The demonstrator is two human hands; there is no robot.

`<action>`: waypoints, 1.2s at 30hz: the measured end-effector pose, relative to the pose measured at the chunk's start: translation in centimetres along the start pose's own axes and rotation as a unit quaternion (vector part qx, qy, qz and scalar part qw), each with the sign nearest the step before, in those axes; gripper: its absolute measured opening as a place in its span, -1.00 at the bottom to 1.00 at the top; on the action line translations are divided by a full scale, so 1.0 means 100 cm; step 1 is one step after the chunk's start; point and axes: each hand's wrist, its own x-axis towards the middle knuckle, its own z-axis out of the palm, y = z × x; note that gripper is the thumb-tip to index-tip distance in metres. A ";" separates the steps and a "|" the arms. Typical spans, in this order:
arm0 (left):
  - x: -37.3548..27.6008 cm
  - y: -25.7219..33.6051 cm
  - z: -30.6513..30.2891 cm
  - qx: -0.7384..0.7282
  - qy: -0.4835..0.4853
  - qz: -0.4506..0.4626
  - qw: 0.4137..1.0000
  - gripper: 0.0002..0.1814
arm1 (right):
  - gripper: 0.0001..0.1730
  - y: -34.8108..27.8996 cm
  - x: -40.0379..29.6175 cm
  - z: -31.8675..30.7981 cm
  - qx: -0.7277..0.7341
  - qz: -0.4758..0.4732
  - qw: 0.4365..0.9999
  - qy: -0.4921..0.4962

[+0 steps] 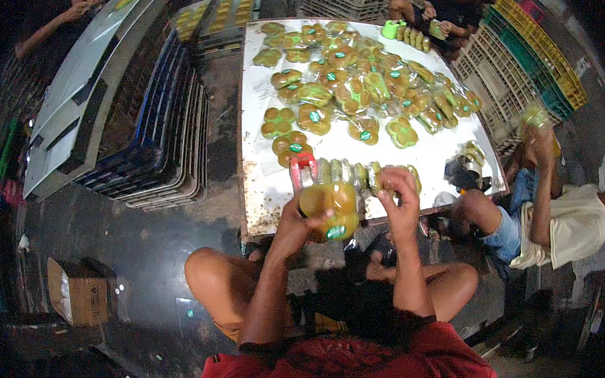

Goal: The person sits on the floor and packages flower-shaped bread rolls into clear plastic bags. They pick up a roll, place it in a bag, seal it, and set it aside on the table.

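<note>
My left hand (295,225) grips a bun in a clear plastic bag (345,210), made of rounded brown lobes and bearing a green label. It is held above the table's near edge, slightly blurred. My right hand (403,195) is raised to the right of it, fingers curved and thumb apart, with nothing visible between them. Just behind that hand runs a row of bagged buns (340,170) standing on edge, partly hidden by it. A red tape dispenser or bag sealer (302,171) stands at the row's left end.
Bagged buns (340,82) are heaped over the white table (253,186). A green dispenser (394,29) is at the far edge. Stacked crates (176,129) and trays (80,82) stand left, more crates (528,67) right. Co-workers (560,225) sit around. A cardboard box (85,300) lies on the floor.
</note>
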 end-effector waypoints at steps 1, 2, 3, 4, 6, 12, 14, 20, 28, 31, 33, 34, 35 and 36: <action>-0.004 0.001 0.004 -0.001 -0.036 -0.008 0.999 -0.44 | -0.78 -0.030 0.009 0.001 -0.006 -0.026 0.998 0.060; -0.008 0.001 0.008 0.000 -0.074 -0.015 0.997 -0.43 | -0.77 -0.023 0.007 0.000 -0.008 -0.047 0.997 -0.065; -0.011 0.000 0.010 0.001 -0.110 -0.024 0.994 -0.43 | -0.76 -0.020 0.007 0.001 -0.008 -0.066 0.980 -0.189; -0.017 -0.003 0.014 0.031 -0.063 -0.056 0.996 -0.37 | -0.76 -0.019 0.006 -0.001 -0.019 -0.058 0.967 -0.249; -0.017 -0.008 0.010 0.044 -0.085 -0.070 0.993 -0.32 | -0.75 -0.024 0.008 -0.001 -0.038 -0.045 0.926 -0.373; -0.017 -0.022 -0.002 0.055 -0.159 0.065 0.984 -0.17 | -0.80 -0.043 -0.007 0.006 0.052 -0.024 0.945 -0.322; -0.022 0.007 0.005 -0.005 -0.217 0.065 0.974 -0.12 | -0.82 -0.032 -0.011 -0.003 0.298 0.064 0.908 -0.289; -0.019 -0.015 -0.011 -0.036 -0.327 -0.063 0.942 -0.33 | -0.84 -0.031 -0.005 0.007 0.051 0.024 0.929 -0.365; -0.017 0.003 0.005 -0.003 -0.056 -0.008 0.998 -0.57 | -0.82 0.007 -0.018 0.028 0.177 0.128 0.976 -0.016; -0.019 0.001 0.000 0.008 -0.044 -0.028 0.999 -0.62 | -0.76 0.002 -0.038 0.036 0.099 0.134 0.983 -0.079; -0.016 -0.003 -0.003 0.065 -0.076 0.005 0.995 -0.66 | -0.72 0.000 -0.039 0.041 0.108 0.098 0.989 -0.035; -0.015 -0.003 -0.002 0.066 -0.072 -0.018 0.995 -0.67 | -0.67 0.002 -0.042 0.044 0.076 0.082 0.993 -0.034; -0.015 -0.001 -0.001 0.068 -0.069 -0.042 0.994 -0.67 | -0.67 0.005 -0.045 0.043 0.153 0.158 0.975 -0.043; -0.017 0.001 -0.002 0.070 -0.063 -0.065 0.993 -0.66 | -0.66 0.009 -0.047 0.044 0.230 0.233 0.944 -0.053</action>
